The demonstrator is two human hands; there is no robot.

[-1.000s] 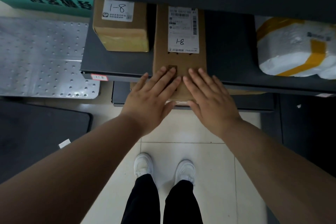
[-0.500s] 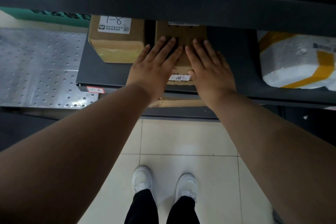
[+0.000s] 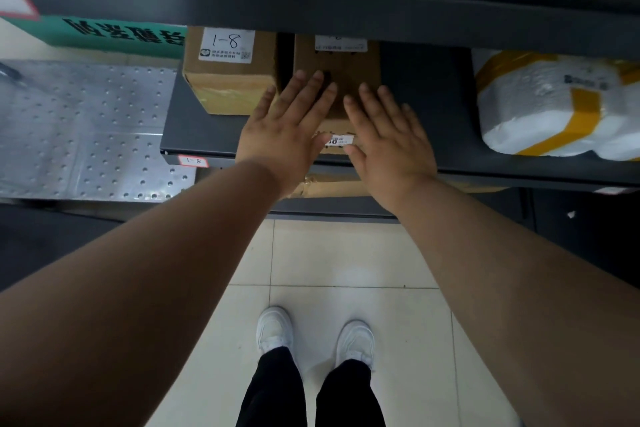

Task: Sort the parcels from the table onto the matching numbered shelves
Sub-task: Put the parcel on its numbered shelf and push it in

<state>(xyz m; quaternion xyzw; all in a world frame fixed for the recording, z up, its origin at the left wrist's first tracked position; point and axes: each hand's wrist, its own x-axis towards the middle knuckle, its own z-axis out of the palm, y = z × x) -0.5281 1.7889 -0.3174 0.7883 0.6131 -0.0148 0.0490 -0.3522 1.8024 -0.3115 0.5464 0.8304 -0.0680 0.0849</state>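
A flat brown cardboard parcel (image 3: 349,66) lies on the dark shelf (image 3: 201,135), whose front edge carries a small tag reading 1-8 (image 3: 193,160). My left hand (image 3: 287,125) and my right hand (image 3: 388,132) lie flat on the parcel's top with straight fingers, side by side. The parcel's far end and most of its white label are hidden under the shelf above. To its left stands a taller brown box (image 3: 228,69) with a white label marked 1-8.
A white foam-wrapped parcel with yellow tape (image 3: 554,104) sits at the shelf's right end. Another brown parcel (image 3: 332,185) shows on the lower shelf. A perforated metal plate (image 3: 83,128) lies left. Tiled floor and my white shoes (image 3: 273,329) are below.
Both flat hands have pushed the brown parcel deeper onto the shelf, from overhanging the front edge to lying fully on it with its label going under the upper shelf.
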